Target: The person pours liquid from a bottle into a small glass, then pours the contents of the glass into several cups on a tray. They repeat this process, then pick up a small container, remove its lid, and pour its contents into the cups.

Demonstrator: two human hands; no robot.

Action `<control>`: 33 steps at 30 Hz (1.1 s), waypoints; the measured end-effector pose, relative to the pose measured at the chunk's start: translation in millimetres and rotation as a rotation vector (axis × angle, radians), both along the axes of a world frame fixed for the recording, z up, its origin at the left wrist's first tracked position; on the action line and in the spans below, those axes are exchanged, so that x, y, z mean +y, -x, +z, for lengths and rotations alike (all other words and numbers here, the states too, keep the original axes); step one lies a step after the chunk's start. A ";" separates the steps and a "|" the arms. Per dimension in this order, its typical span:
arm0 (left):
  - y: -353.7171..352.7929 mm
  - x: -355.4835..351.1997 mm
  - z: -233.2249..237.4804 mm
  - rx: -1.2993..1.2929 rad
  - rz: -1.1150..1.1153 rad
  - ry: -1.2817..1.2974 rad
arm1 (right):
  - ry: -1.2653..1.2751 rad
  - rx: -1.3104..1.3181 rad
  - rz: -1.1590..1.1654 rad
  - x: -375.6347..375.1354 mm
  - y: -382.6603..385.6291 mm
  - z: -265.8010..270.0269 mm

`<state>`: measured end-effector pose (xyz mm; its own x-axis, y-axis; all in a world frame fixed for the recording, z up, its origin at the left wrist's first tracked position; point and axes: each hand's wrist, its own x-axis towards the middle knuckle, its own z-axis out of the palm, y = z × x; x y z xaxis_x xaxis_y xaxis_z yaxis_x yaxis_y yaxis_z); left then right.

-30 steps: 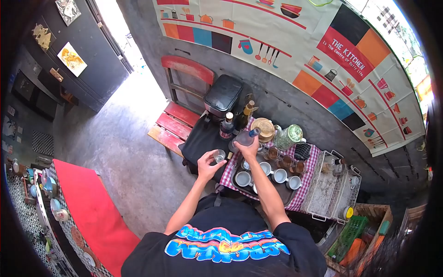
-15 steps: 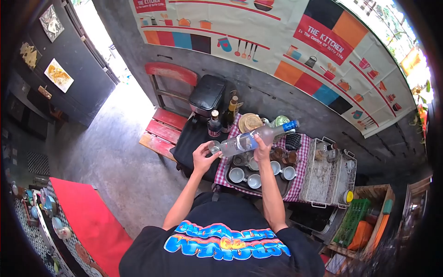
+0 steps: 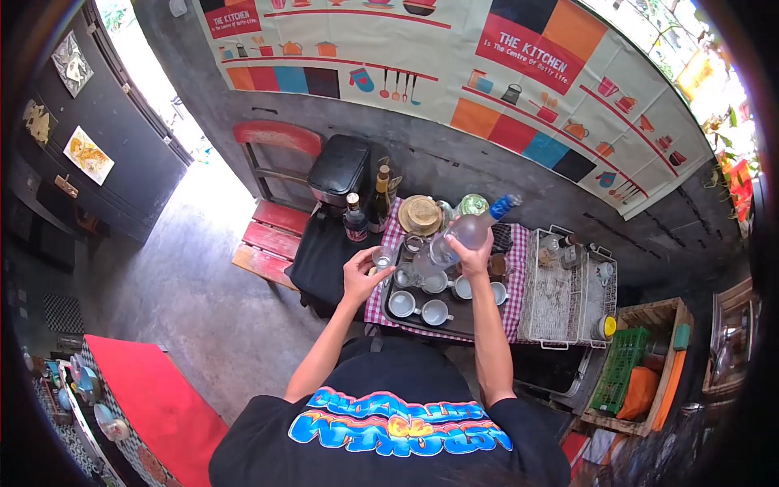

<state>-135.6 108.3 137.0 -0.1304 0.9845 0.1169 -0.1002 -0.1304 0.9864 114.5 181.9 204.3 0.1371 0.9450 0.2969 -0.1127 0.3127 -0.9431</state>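
Observation:
My left hand (image 3: pixel 362 277) is closed round a small clear glass (image 3: pixel 383 257), held beside the left edge of a dark tray (image 3: pixel 454 326). My right hand (image 3: pixel 474 253) grips a clear, frosted-looking bottle (image 3: pixel 441 253) with a blue top (image 3: pixel 505 206). Its blue top points up and right, and its base is toward the tray, apart from the glass. White cups, among them a near cup (image 3: pixel 436 312) and a left cup (image 3: pixel 402 304), stand on the tray below the bottle. Whether the base touches anything is hard to tell.
A checked cloth (image 3: pixel 376 307) lies under the tray. Left of it stand two bottles, one with a white cap (image 3: pixel 355 219), and a black bin-like box (image 3: pixel 339 172). A straw-coloured hat-like item (image 3: pixel 422 214) sits behind; a white wire rack (image 3: pixel 552 304) is right.
The bottle has drawn away from the glass and turned more upright, its base now lower over the tray. My left hand still holds the glass. The whole view has shifted slightly.

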 end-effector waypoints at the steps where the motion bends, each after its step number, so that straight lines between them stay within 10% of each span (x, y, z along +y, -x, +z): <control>1: -4.1 1.2 3.1 -0.004 -0.013 -0.001 | -0.022 -0.155 -0.002 -2.7 -5.7 6.6; 15: -61.2 22.4 37.3 0.107 -0.168 -0.113 | -0.096 -1.238 0.211 -24.9 -86.8 76.5; 33: -85.9 26.4 53.1 0.238 -0.263 -0.117 | -0.192 -1.623 0.149 -37.7 -128.7 87.1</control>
<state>-49.7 134.6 190.1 0.1697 0.9589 0.2272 0.0846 -0.2439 0.9661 243.2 144.2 291.4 -0.5000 0.8550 0.1381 0.8588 0.5100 -0.0484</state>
